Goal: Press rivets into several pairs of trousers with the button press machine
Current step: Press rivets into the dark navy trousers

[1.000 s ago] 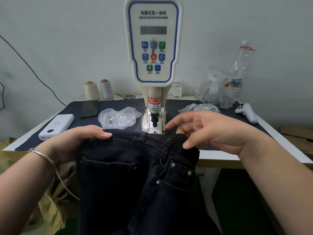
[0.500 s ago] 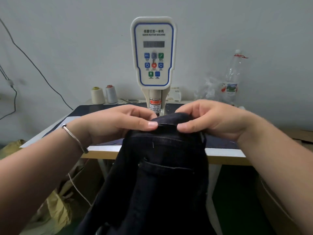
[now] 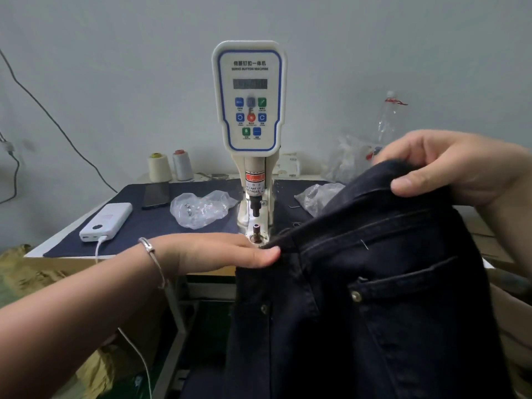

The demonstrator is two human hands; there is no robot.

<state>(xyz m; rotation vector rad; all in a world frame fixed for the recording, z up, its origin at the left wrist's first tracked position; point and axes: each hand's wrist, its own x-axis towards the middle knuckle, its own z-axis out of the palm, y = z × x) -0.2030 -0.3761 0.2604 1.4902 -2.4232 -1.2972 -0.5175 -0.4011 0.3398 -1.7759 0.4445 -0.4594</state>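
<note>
Two rivets (image 3: 356, 296) already shine on the dark trousers (image 3: 374, 283), one at the corner of the slanted pocket and another lower down towards the press machine (image 3: 250, 110). How many more this pair needs I cannot tell, and no other pairs are in sight, so the job looks only partly done.

Both hands hold the trousers up by the waistband, just in front of the machine and to its right, with the legs hanging below the edge of the desk (image 3: 57, 249). Her left hand (image 3: 218, 251) lies nearly flat, thumb stretched along the waistband end, right beside the small post (image 3: 256, 230) at the foot of the machine. Her right hand (image 3: 449, 171) is well to the right of the machine and higher, fingers curled over a fold of the waistband and thumb pinching it from the front.

Nothing lies under the punch (image 3: 255, 207) yet; the cloth stops just short of the post. A plastic bag (image 3: 201, 208) with small metal parts sits left of the machine, probably the rivet supply.
</note>
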